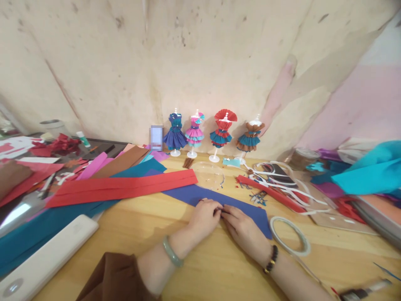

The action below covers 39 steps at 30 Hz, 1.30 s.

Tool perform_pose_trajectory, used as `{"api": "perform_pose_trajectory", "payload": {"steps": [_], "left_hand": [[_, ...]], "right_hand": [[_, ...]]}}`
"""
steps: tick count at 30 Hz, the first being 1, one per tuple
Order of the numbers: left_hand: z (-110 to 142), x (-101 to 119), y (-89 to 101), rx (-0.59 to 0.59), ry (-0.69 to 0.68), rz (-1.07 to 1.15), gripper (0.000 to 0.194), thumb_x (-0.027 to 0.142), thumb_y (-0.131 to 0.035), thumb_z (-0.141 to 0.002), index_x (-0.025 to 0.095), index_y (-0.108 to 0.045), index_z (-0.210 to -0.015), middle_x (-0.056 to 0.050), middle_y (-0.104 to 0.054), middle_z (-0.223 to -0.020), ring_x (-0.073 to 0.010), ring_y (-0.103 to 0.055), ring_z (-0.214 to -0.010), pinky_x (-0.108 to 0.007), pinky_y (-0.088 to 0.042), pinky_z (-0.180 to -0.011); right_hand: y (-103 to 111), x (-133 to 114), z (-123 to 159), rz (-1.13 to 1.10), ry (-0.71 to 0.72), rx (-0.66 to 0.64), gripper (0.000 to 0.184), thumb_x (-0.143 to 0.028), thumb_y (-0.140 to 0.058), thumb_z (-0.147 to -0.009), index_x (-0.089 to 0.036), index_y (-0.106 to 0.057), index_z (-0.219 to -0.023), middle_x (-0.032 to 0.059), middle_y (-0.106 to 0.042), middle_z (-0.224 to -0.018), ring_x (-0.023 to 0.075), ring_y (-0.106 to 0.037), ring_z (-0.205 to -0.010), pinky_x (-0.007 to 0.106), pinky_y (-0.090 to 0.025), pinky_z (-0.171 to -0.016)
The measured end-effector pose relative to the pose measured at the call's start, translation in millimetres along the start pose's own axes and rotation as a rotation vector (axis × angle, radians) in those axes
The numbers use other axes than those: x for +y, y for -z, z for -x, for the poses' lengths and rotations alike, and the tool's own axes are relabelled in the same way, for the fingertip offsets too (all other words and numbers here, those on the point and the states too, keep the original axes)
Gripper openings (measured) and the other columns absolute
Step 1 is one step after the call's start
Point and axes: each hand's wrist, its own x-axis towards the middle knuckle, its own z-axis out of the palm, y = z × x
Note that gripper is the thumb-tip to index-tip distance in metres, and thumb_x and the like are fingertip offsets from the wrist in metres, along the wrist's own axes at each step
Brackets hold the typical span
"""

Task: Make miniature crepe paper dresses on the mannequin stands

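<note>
I am resting the left hand (203, 215) and right hand (247, 230) together at the near edge of the blue paper strip (247, 207), which is lying on the bench (188, 269) beside the white tape roll (305, 246), their fingers (232, 212) bending inward, though whether they are gripping I cannot tell.

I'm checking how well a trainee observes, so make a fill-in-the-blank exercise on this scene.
The left hand and right hand are over a flat, paper-like strip coloured ____.
Ruffled miniature dresses on white stands number ____.
The flat white ring lies to the ____ of the right hand.

Missing words: blue; four; right.
</note>
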Motion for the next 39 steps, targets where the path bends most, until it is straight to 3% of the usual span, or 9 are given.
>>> {"api": "perform_pose_trajectory", "payload": {"steps": [12,16,21,24,28,33,36,39], "left_hand": [[-3.9,-3.4,5.8,-0.032,-0.026,0.031,0.025,0.010,-0.051,-0.083,0.020,-0.071,-0.094,-0.003,-0.073,-0.098,-0.0184,-0.064,-0.090,-0.032,-0.046,-0.089],[-11.6,-9.3,20.5,0.085,-0.012,-0.079,0.022,0.011,-0.053,-0.083,0.019,-0.071,-0.093,-0.004,-0.072,-0.095,-0.0193,-0.062,-0.092,-0.034,-0.045,-0.092],[-21.4,-38.6,46.5,0.303,0.064,-0.438,0.028,0.017,-0.053,-0.084,0.016,-0.068,-0.107,-0.013,-0.062,-0.118,-0.0307,-0.050,-0.116,-0.045,-0.042,-0.097],[-24.9,-62.7,58.8,0.279,0.204,-0.558,0.041,0.012,-0.053,-0.079,0.011,-0.062,-0.119,-0.017,-0.057,-0.130,-0.0332,-0.043,-0.126,-0.046,-0.038,-0.102],[-26.2,-84.6,67.4,0.211,0.271,-0.557,0.038,0.005,-0.049,-0.076,0.010,-0.066,-0.110,-0.015,-0.068,-0.110,-0.0264,-0.060,-0.106,-0.035,-0.046,-0.093],[-27.1,-91.4,72.8,0.271,0.288,-0.553,0.037,0.008,-0.038,-0.086,0.012,-0.067,-0.109,-0.014,-0.071,-0.103,-0.0256,-0.065,-0.096,-0.035,-0.050,-0.084],[-25.8,-83.7,73.9,0.391,0.227,-0.522,0.037,0.010,-0.036,-0.089,0.012,-0.064,-0.114,-0.014,-0.069,-0.112,-0.0242,-0.061,-0.108,-0.036,-0.047,-0.093],[-18.7,-61.6,65.3,0.540,0.007,-0.448,0.034,0.013,-0.040,-0.089,0.015,-0.066,-0.111,-0.012,-0.069,-0.112,-0.0236,-0.058,-0.114,-0.040,-0.040,-0.103]], "right_hand": [[1.8,-0.2,-0.4,-0.011,-0.013,-0.029,0.030,-0.008,-0.045,-0.089,-0.017,-0.067,-0.107,0.0128,-0.067,-0.111,0.0227,-0.064,-0.106,0.040,-0.055,-0.092],[1.7,-0.8,-0.6,0.007,0.000,-0.016,0.029,-0.007,-0.046,-0.088,-0.017,-0.068,-0.104,0.0124,-0.068,-0.109,0.0227,-0.064,-0.104,0.039,-0.056,-0.090],[1.3,-1.4,-1.1,0.008,-0.012,-0.005,0.028,-0.007,-0.047,-0.088,-0.017,-0.068,-0.103,0.0121,-0.069,-0.108,0.0230,-0.064,-0.105,0.039,-0.056,-0.090],[1.1,-1.2,-1.0,0.001,-0.017,-0.002,0.028,-0.007,-0.047,-0.088,-0.017,-0.068,-0.104,0.0122,-0.069,-0.108,0.0234,-0.064,-0.106,0.040,-0.055,-0.091],[0.9,-0.7,-0.1,-0.006,-0.035,0.001,0.030,-0.007,-0.046,-0.088,-0.018,-0.069,-0.104,0.0120,-0.069,-0.110,0.0232,-0.063,-0.107,0.040,-0.055,-0.091],[1.0,-0.4,0.0,0.001,-0.044,-0.012,0.028,-0.008,-0.047,-0.088,-0.016,-0.069,-0.103,0.0127,-0.069,-0.110,0.0239,-0.063,-0.107,0.040,-0.055,-0.091],[0.7,-1.4,-0.6,-0.011,-0.049,-0.005,0.028,-0.008,-0.047,-0.088,-0.017,-0.069,-0.102,0.0121,-0.069,-0.110,0.0231,-0.063,-0.106,0.040,-0.055,-0.091],[-0.1,-2.0,-1.1,-0.065,-0.070,0.006,0.028,-0.010,-0.047,-0.088,-0.019,-0.069,-0.102,0.0117,-0.069,-0.110,0.0223,-0.064,-0.105,0.040,-0.054,-0.091]]}}
